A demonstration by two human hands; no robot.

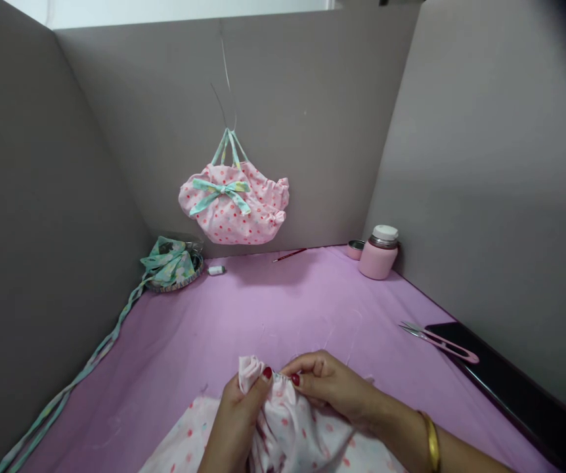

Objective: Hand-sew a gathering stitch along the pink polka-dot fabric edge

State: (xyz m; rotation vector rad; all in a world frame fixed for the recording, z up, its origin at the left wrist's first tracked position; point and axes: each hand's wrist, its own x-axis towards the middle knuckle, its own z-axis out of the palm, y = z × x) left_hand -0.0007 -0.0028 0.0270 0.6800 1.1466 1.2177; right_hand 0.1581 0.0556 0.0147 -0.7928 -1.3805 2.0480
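Cloth (283, 427): since it looked light and soft, its gathers (281, 390) suited your grip.
Left hand (236, 415): pinched them.
Right hand (337, 389): likewise, close by.

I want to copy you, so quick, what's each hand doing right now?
Left hand: closed on the gathered dotted cloth.
Right hand: fingers pinching the same cloth at its gathered edge.

I am observing the left hand (240, 412) and right hand (331, 387) pinching gathered polka-dot fabric (290, 420) at its ruffled edge. Thread snips (440, 341) are lying at right; a bow-trimmed polka-dot garment (236, 207) is hanging before the gray partition (312, 118).
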